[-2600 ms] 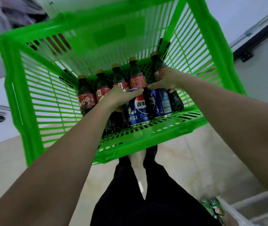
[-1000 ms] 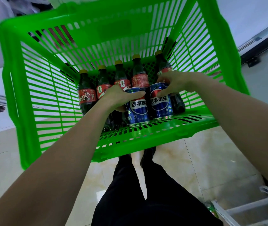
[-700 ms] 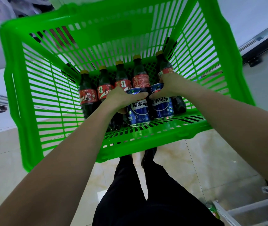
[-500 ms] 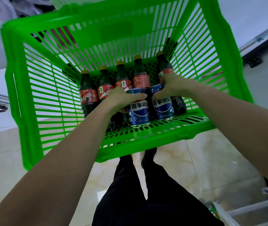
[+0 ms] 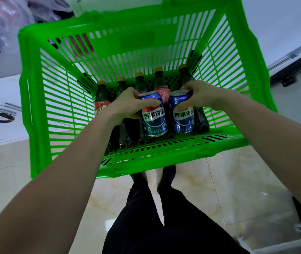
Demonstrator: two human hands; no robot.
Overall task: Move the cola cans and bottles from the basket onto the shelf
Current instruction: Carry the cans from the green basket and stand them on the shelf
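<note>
Pale marble-look floor tiles [image 5: 237, 180] are seen beneath a green slatted plastic basket [image 5: 36, 125]; inside it, near the front wall, two blue cola cans are held side by side; the left can [image 5: 154, 116] is gripped near its top by the left hand [image 5: 127, 105], the right can [image 5: 183, 114] by the right hand [image 5: 201, 96], fingers curled round each; behind them a row of dark cola bottles [image 5: 102, 99] with yellow caps is stood along the back; black trousers [image 5: 164, 226] are seen below.
</note>
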